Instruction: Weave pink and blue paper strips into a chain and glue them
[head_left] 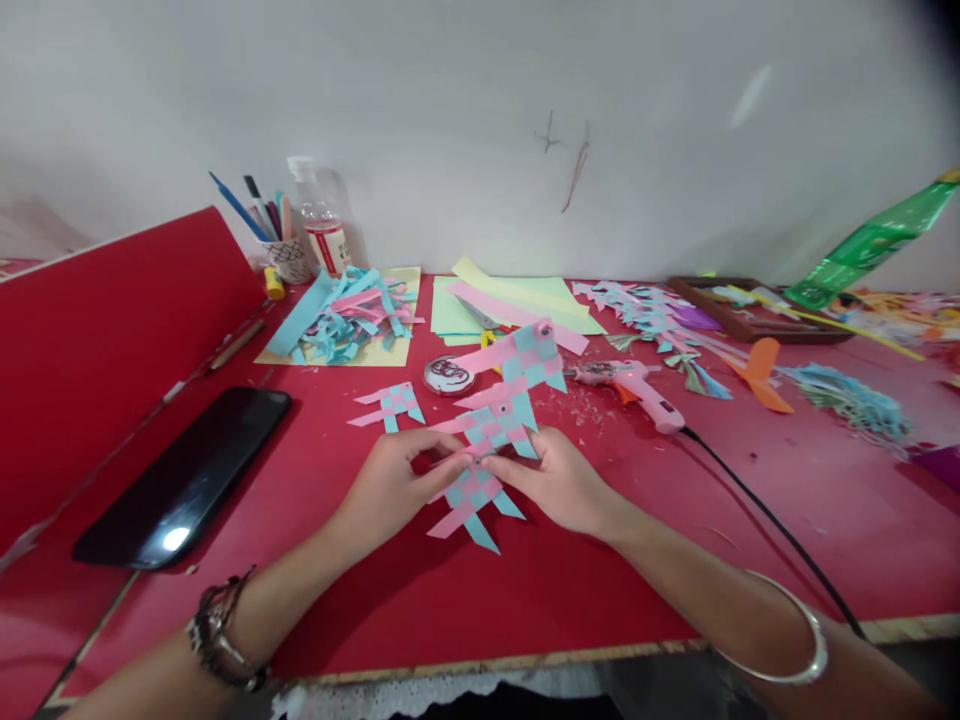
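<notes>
Woven pink-and-blue paper fish, joined in a chain, lie in front of me. My left hand [401,475] and my right hand [566,480] meet at the lowest paper fish [472,490], each pinching its upper edge between thumb and fingers. Just above the thumbs sits the middle paper fish [496,428], with a small eye on it. A third paper fish [531,357] tops the chain, its eye at the upper right. Apart from these, a smaller woven paper fish [399,400] rests on the red table beyond my left hand. Some fingers are hidden behind the paper.
A pink glue gun [641,392] with a black cord lies right of the chain. Scissors [476,312] rest on coloured paper sheets [555,292]. Cut paper strips [352,315] are heaped at left, near a phone [187,475]. A green bottle [870,245] leans at right.
</notes>
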